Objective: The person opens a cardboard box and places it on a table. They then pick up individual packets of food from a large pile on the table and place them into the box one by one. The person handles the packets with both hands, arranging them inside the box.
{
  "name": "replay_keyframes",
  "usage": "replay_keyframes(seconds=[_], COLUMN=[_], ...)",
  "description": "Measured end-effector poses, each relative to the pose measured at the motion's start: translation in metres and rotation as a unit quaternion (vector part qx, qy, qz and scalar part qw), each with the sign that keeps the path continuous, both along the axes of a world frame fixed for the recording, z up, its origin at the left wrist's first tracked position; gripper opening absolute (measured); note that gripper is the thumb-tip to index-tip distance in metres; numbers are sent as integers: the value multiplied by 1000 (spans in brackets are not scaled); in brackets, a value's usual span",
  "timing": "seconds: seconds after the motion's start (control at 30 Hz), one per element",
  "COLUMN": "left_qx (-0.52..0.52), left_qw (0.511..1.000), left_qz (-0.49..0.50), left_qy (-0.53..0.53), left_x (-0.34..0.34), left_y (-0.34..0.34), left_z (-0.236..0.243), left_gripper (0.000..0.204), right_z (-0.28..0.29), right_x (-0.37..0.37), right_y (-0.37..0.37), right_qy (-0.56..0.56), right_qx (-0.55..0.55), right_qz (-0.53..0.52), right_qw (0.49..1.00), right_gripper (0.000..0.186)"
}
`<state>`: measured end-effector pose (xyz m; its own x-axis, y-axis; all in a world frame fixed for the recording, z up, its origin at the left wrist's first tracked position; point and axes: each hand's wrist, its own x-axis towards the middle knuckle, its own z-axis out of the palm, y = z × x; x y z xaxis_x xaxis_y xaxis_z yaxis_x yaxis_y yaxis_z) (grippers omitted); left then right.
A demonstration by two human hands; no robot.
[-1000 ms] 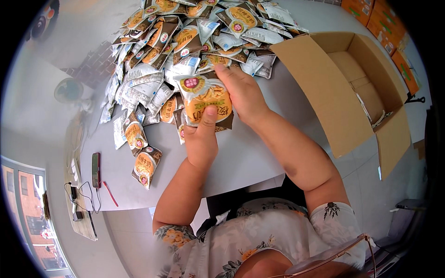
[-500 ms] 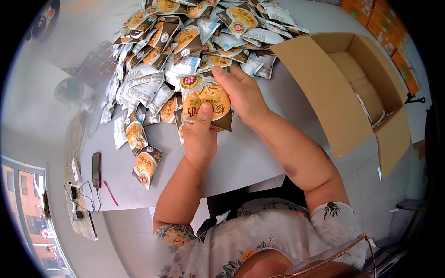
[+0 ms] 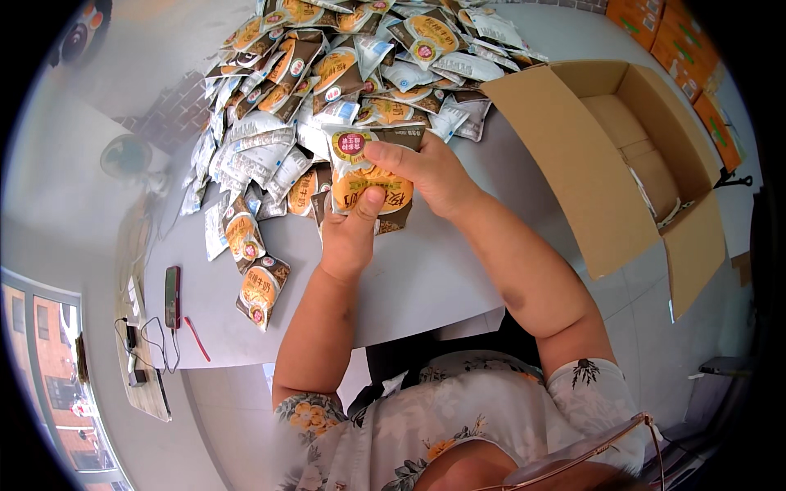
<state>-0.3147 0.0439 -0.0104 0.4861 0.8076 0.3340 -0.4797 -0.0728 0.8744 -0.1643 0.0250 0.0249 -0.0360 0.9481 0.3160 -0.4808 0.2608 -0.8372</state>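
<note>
Above the table's near part, my two hands hold a brown and white pouch with an orange picture [image 3: 350, 173] on its front. My left hand [image 3: 350, 237] grips its lower edge, thumb on the front and fingers hidden behind. From the right side, my right hand [image 3: 438, 176] is closed on it, with the thumb lying across the upper front. Just under it, part of another pouch shows; whether it is held too, I cannot tell. Beyond my hands a large heap of similar pouches [image 3: 336, 69] covers the far part of the table.
An open cardboard box [image 3: 565, 172] stands at the right, flaps spread. Two loose pouches [image 3: 264, 286] trail from the heap at the left. A phone [image 3: 172, 297] and a red strip [image 3: 197, 339] lie on the grey table [image 3: 426, 278] near its left edge. Orange cartons [image 3: 684, 49] are stacked far right.
My right thumb has moved from the pouch's upper right edge to lie across its front. The pouch is tilted slightly differently, and my left hand has shifted little.
</note>
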Motion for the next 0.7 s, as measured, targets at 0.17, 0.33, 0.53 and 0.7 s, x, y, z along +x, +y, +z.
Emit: replay_keyframes(seconds=[0.17, 0.33, 0.53, 0.7], left_qx=[39, 22, -10, -52], left_qw=[999, 999, 998, 995], left_qz=[-15, -17, -59, -68], left_qy=[32, 22, 30, 44], left_x=[-1, 1, 0, -3], left_y=[3, 1, 5, 10], left_z=[-2, -1, -7, -11], left_gripper=[46, 48, 61, 58], right_z=[4, 2, -10, -15], right_x=[-2, -2, 1, -1], right_y=[-2, 0, 6, 9], right_qy=[6, -9, -96, -143], right_qx=[22, 49, 70, 97], right_qz=[-66, -84, -174, -245], right_qw=[998, 995, 977, 954], right_gripper=[27, 23, 20, 30])
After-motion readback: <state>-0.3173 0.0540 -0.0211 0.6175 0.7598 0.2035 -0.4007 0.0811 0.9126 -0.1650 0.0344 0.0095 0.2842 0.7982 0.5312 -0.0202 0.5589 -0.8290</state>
